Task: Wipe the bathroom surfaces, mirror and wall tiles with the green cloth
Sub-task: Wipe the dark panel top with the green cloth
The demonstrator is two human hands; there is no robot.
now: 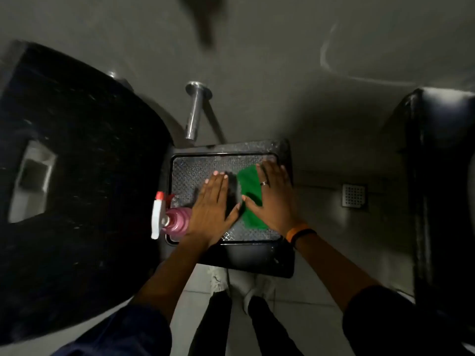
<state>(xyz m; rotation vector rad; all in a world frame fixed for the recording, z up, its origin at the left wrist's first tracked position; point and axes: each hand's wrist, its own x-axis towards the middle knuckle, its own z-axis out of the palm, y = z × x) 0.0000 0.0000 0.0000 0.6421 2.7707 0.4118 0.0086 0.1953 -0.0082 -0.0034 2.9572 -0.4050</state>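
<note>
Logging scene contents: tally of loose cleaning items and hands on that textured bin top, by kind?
Green cloth: 1
Pink spray bottle: 1
Hands: 2, left hand flat on the textured top, right hand flat on the cloth
Total: 4

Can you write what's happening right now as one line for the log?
step: wiping | right hand: flat on green cloth | left hand: flat on patterned tray top | pink spray bottle: at tray's left edge

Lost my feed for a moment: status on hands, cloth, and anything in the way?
Right hand flat, pressing green cloth onto textured bin lid. Left hand flat on lid, empty. Pink spray bottle at left hand's edge.
</note>
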